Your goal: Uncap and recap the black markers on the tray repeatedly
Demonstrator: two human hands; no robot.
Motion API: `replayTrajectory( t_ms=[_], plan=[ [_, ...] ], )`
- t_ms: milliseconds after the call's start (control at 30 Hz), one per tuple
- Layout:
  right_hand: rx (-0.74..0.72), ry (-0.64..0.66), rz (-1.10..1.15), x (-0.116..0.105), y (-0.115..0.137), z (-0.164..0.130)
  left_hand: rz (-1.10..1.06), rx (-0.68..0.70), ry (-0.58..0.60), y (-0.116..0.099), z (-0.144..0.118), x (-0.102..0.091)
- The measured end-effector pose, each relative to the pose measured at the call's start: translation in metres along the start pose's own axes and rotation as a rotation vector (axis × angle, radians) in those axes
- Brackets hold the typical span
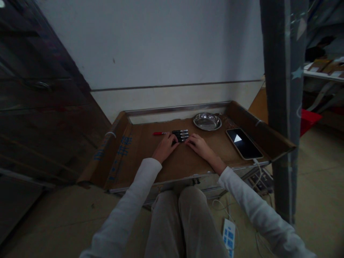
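Observation:
Several black pens (180,132) lie side by side in a stack of rows on the cardboard-lined tabletop (150,157), their lengths running left to right. My left hand (166,146) is closed at the left end of the nearest black pen, thumb and fingers pinched on it. At the right end of that same pen my right hand (198,145) pinches with its fingertips. Just beyond my left hand is a red pen (159,133), partly hidden by the fingers. The small markings on the pens are too dim to read.
A round metal dish (207,122) stands at the back right. To the right lies a phone (244,143) with a white cable (258,168). Raised cardboard flaps edge both sides. A grey pillar (283,107) rises at the right; a power strip (229,236) is on the floor.

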State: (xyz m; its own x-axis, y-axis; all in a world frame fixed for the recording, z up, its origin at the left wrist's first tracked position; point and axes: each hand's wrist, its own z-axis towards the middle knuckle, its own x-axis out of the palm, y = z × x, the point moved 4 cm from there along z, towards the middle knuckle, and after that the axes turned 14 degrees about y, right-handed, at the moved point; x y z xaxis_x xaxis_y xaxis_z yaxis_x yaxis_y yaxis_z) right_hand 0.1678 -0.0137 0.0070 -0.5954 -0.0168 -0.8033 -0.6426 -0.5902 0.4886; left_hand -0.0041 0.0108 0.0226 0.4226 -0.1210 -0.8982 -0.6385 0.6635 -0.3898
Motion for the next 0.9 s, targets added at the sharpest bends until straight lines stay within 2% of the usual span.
replayTrajectory(
  t_ms=[133, 233, 367, 567, 700, 800, 900],
  plan=[
    [-0.016, 0.033, -0.119, -0.001, 0.004, 0.006, -0.008, 0.007, -0.009, -0.001, 0.002, 0.001],
    [-0.034, 0.048, -0.113, -0.002, 0.007, 0.008, 0.0, 0.017, -0.021, 0.0, 0.002, 0.002],
    [-0.012, 0.012, -0.084, -0.002, 0.005, 0.007, 0.03, 0.026, -0.042, 0.003, 0.002, 0.003],
    [0.041, -0.027, -0.187, 0.003, -0.001, 0.004, 0.046, 0.027, -0.087, 0.005, -0.003, 0.002],
    [0.053, -0.034, -0.18, 0.004, -0.003, 0.004, -0.006, -0.076, -0.181, 0.015, -0.002, -0.005],
    [0.037, -0.041, -0.134, 0.004, -0.001, 0.003, 0.044, -0.188, -0.268, 0.03, -0.002, -0.014],
    [0.034, -0.064, -0.08, 0.003, 0.002, 0.001, 0.116, -0.269, -0.273, 0.048, -0.004, -0.021]
  ],
)
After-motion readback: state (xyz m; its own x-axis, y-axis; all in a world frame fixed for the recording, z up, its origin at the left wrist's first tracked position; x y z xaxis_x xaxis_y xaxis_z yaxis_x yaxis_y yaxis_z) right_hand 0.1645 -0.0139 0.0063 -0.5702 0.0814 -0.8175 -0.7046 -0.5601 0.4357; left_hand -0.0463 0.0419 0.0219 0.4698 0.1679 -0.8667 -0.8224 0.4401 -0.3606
